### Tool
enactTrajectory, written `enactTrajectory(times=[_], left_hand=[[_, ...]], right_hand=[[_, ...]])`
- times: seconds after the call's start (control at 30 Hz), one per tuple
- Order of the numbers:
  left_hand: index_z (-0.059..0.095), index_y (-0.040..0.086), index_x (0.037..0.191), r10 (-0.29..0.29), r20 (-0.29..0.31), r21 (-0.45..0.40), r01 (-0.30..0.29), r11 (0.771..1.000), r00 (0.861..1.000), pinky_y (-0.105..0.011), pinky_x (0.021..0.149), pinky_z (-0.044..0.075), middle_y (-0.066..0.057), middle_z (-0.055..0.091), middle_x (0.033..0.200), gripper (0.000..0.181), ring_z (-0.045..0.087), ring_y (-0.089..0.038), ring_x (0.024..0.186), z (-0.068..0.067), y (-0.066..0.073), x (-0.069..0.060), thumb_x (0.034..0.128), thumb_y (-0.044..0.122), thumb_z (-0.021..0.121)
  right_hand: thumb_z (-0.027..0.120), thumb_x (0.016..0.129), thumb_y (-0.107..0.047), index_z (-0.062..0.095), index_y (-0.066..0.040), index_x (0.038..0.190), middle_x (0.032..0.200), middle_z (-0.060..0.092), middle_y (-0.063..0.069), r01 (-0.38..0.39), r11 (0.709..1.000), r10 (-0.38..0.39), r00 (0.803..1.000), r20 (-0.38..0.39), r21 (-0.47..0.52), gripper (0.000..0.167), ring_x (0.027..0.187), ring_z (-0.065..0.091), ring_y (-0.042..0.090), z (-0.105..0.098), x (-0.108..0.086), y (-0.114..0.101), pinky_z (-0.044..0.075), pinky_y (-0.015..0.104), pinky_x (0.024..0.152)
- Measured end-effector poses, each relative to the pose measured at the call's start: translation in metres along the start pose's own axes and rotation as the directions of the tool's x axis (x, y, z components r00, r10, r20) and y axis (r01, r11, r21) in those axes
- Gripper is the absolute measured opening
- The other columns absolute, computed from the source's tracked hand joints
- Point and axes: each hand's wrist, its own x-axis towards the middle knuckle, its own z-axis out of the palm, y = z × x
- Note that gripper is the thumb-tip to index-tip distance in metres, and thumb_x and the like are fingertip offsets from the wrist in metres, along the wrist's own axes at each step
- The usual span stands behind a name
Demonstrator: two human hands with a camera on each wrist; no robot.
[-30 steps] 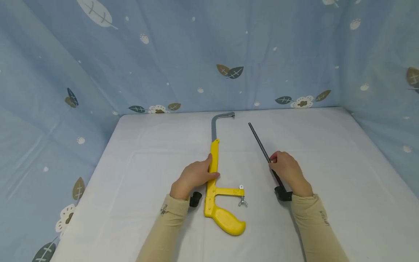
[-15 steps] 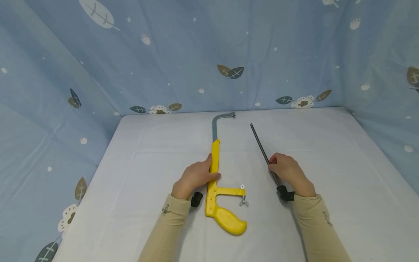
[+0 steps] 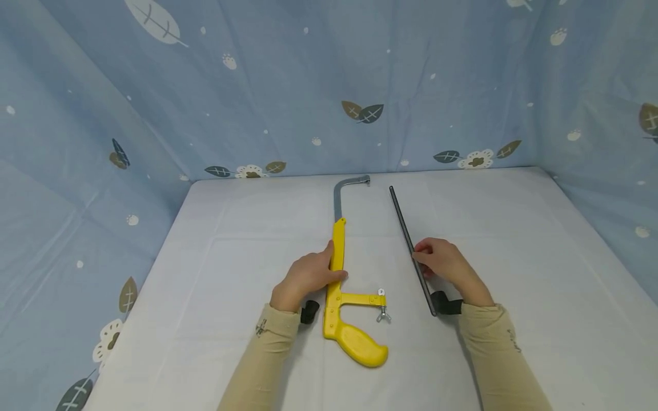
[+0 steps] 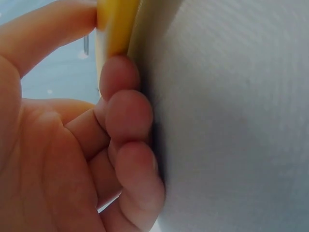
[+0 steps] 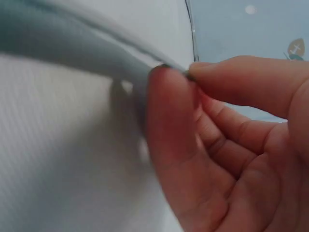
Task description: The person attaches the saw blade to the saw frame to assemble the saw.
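A yellow hacksaw frame [image 3: 332, 305] with a grey front bow lies on the white table, its handle toward me. My left hand [image 3: 303, 277] holds its spine, thumb on one side and fingers curled against the other; the left wrist view shows the fingertips at the yellow edge [image 4: 116, 29]. To the right, my right hand [image 3: 448, 264] pinches a long thin dark hacksaw blade [image 3: 402, 220] between thumb and forefinger near its middle. The blade points away from me, leaning slightly left. In the right wrist view the blade [image 5: 120, 38] is seen nearly edge-on, slightly blurred.
A wing nut [image 3: 383, 314] sits on the frame's short arm. Black wrist mounts [image 3: 309, 312] show by both cuffs. Behind the white table [image 3: 247, 228] hangs a blue leaf-patterned cloth [image 3: 288, 85], which also runs along both sides.
My right hand has shifted a little left. The blade has moved left and away from me, and its near end now shows beside the wrist mount. The left hand keeps its hold.
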Motion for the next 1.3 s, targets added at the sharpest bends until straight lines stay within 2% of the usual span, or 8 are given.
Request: enactTrajectory(times=[0.1,0.3,0.4,0.5,0.63,0.73,1.03,1.3], left_hand=[[0.016,0.011,0.144,-0.001,-0.003,-0.004,0.001,1.0,1.0,-0.034,0.079,0.039,-0.008,0.054,0.116,0.084,0.049,-0.017,0.085,0.0,-0.001,0.0,0.0806,0.048,0.057],[0.017,0.009,0.143,0.01,-0.008,-0.015,-0.011,1.0,1.0,-0.034,0.079,0.039,-0.008,0.053,0.118,0.084,0.049,-0.017,0.086,-0.002,0.0,0.002,0.0806,0.048,0.057],[0.018,0.009,0.143,0.013,-0.006,-0.017,-0.013,1.0,1.0,-0.034,0.08,0.039,-0.008,0.053,0.12,0.084,0.049,-0.018,0.088,-0.002,0.001,0.004,0.0803,0.048,0.057],[0.017,0.01,0.143,0.008,-0.004,-0.015,-0.009,1.0,1.0,-0.034,0.082,0.039,-0.008,0.052,0.123,0.085,0.049,-0.017,0.09,-0.001,0.002,0.005,0.0798,0.049,0.057],[0.018,0.011,0.143,0.005,-0.009,-0.026,-0.006,1.0,1.0,-0.034,0.081,0.039,-0.007,0.052,0.121,0.085,0.049,-0.017,0.09,0.0,0.002,0.006,0.0792,0.05,0.058],[0.018,0.011,0.143,0.007,-0.005,-0.033,-0.007,0.999,1.0,-0.035,0.082,0.039,-0.008,0.052,0.122,0.085,0.049,-0.017,0.09,0.001,0.001,0.006,0.079,0.049,0.058],[0.02,0.01,0.143,0.014,-0.013,-0.018,-0.015,1.0,1.0,-0.036,0.086,0.039,-0.008,0.051,0.125,0.085,0.05,-0.017,0.098,0.002,0.0,0.003,0.0788,0.049,0.059],[0.02,0.01,0.143,-0.001,-0.021,-0.027,0.0,1.0,1.0,-0.036,0.087,0.039,-0.007,0.051,0.125,0.086,0.05,-0.016,0.098,0.001,-0.001,0.0,0.0781,0.05,0.06]], right_hand=[[0.053,0.089,-0.017,0.054,0.001,0.111,0.087,0.058,0.011,0.015,0.996,-0.017,1.0,0.012,0.09,0.029,0.068,0.057,0.018,0.004,0.002,-0.002,0.048,0.03,0.061],[0.053,0.089,-0.021,0.052,0.002,0.112,0.09,0.058,0.013,0.045,0.979,-0.048,0.999,0.01,0.197,0.032,0.07,0.056,0.02,0.008,0.006,-0.006,0.048,0.032,0.063],[0.054,0.089,-0.022,0.051,0.004,0.113,0.089,0.057,0.014,0.05,0.958,-0.057,0.998,0.015,0.283,0.036,0.069,0.057,0.018,0.01,0.01,-0.007,0.049,0.031,0.064],[0.056,0.088,-0.022,0.05,0.007,0.115,0.09,0.056,0.016,0.052,0.923,-0.067,0.997,0.027,0.38,0.04,0.068,0.057,0.017,0.012,0.014,-0.008,0.049,0.03,0.064],[0.058,0.086,-0.025,0.05,0.005,0.116,0.093,0.055,0.015,0.038,0.892,-0.06,0.998,0.034,0.451,0.043,0.07,0.056,0.016,0.015,0.021,-0.008,0.05,0.03,0.066],[0.058,0.086,-0.026,0.05,0.004,0.117,0.094,0.053,0.014,0.021,0.879,-0.046,0.998,0.04,0.477,0.043,0.071,0.055,0.015,0.02,0.025,-0.01,0.049,0.029,0.065],[0.059,0.086,-0.019,0.046,0.007,0.121,0.093,0.053,0.01,-0.001,0.814,-0.036,0.998,0.053,0.581,0.045,0.069,0.054,0.011,0.032,0.035,-0.016,0.049,0.024,0.061],[0.059,0.086,-0.018,0.046,0.007,0.12,0.09,0.054,0.009,-0.024,0.807,-0.023,0.997,0.072,0.59,0.044,0.066,0.054,0.01,0.032,0.04,-0.023,0.049,0.022,0.059]])
